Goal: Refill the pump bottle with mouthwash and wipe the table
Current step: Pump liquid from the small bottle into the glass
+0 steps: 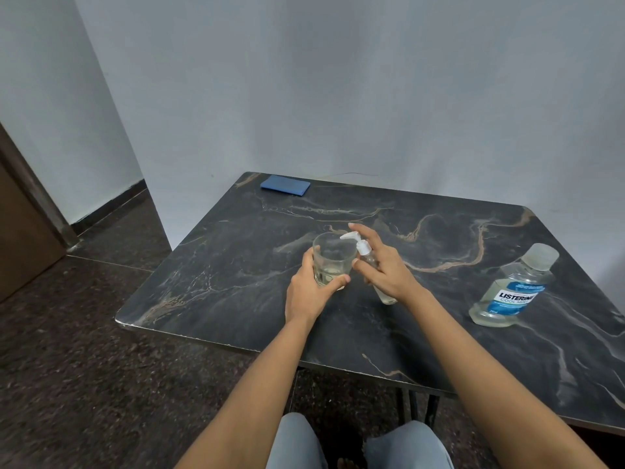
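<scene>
My right hand grips a clear pump bottle with a white pump head, index finger raised above the pump. The nozzle points over a clear glass that holds a little pale liquid. My left hand wraps around that glass from the near side. Both stand near the middle of the dark marble table. A capped mouthwash bottle with a blue label stands apart at the right. A folded blue cloth lies at the table's far left corner.
A white wall runs close behind the table. Dark stone floor lies to the left, with a brown door at the far left. My knees in grey trousers sit under the near table edge.
</scene>
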A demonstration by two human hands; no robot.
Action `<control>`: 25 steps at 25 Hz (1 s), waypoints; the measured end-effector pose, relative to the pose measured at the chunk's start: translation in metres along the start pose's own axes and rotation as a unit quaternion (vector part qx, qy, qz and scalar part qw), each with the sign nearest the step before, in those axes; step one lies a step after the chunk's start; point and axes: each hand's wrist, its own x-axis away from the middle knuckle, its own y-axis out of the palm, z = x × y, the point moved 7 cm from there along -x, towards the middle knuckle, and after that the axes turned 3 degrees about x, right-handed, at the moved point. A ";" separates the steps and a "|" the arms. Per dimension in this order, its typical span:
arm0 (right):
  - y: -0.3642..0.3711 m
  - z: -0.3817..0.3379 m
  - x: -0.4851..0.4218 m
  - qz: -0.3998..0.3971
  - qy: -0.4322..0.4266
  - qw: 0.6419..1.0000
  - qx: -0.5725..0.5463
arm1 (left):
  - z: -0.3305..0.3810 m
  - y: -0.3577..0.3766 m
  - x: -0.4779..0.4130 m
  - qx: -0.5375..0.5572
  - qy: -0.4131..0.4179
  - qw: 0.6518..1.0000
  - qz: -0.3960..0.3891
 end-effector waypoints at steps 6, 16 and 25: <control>0.002 0.005 0.003 0.032 -0.004 0.999 -0.017 | -0.001 0.001 0.000 -0.002 -0.003 1.000 0.001; 0.000 0.005 0.001 0.023 0.002 0.997 -0.070 | 0.000 0.000 0.000 -0.002 -0.003 1.000 0.003; 0.002 0.007 -0.001 0.020 0.003 0.997 -0.076 | 0.000 0.000 0.001 0.002 -0.003 1.000 0.003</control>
